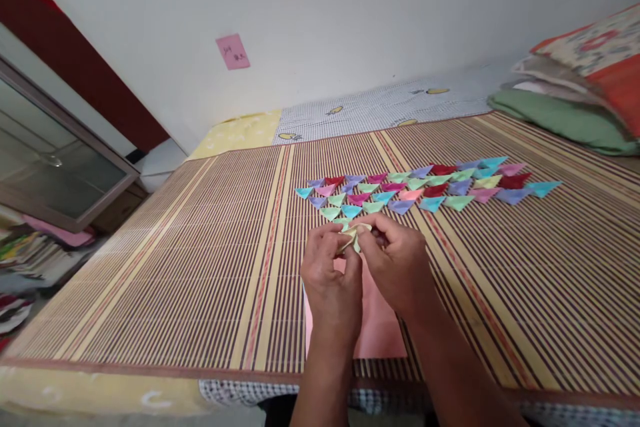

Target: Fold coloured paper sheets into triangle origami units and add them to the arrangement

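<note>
Between my two hands is a small pale yellow piece of folded paper (pixel 356 235). My left hand (pixel 327 267) pinches its left side, and my right hand (pixel 397 257) grips its right side with thumb and fingers. Parts of the paper are hidden by my fingertips. Below my hands a pink sheet of paper (pixel 380 327) lies flat on the striped mat. Just beyond my fingers, rows of small folded paper triangles (pixel 400 205) in blue, green, pink, red and purple lie on the mat.
The striped bamboo mat (pixel 165 267) covers the bed. At the back right is a stack of folded bedding (pixel 565 117). A pink note (pixel 233 51) is stuck on the white wall. To the left stands a glass-fronted cabinet (pixel 55 147), with piled papers (pixel 35 250) below it.
</note>
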Demonstrator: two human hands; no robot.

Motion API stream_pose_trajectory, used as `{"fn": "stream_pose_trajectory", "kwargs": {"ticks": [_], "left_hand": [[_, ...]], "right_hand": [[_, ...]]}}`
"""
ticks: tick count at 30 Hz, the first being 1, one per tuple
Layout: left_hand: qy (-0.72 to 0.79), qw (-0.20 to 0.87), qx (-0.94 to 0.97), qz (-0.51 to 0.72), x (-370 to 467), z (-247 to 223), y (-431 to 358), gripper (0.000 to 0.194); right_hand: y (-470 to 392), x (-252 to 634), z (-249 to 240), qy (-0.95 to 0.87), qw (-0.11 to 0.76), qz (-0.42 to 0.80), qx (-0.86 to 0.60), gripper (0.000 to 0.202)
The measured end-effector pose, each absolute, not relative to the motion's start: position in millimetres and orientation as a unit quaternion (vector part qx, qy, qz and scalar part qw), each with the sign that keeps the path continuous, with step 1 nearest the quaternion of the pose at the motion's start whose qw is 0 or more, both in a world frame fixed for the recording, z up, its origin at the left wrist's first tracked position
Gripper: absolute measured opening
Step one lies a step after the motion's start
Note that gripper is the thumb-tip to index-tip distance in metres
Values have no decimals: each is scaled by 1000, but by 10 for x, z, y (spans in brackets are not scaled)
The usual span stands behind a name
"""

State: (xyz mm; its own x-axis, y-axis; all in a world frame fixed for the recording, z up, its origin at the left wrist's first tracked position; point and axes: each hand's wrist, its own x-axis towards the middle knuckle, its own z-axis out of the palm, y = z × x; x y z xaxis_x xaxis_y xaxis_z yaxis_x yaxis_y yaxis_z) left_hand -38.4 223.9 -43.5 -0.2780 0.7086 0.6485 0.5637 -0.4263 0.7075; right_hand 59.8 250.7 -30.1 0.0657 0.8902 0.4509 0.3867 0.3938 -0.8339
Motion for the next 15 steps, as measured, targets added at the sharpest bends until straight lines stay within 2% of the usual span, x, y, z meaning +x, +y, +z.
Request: {"fn": "stream_pose_trajectory", "kwargs": {"ticks": [6, 15], "left_hand": [[522, 63, 609, 594, -365, -436, 2232, 25], [535, 86, 593, 595, -374, -419, 2225, 23]], "right_hand": [[2541, 622, -341, -676, 544, 152, -473, 15], [2552, 622, -372, -706, 519, 113, -468, 16]]}}
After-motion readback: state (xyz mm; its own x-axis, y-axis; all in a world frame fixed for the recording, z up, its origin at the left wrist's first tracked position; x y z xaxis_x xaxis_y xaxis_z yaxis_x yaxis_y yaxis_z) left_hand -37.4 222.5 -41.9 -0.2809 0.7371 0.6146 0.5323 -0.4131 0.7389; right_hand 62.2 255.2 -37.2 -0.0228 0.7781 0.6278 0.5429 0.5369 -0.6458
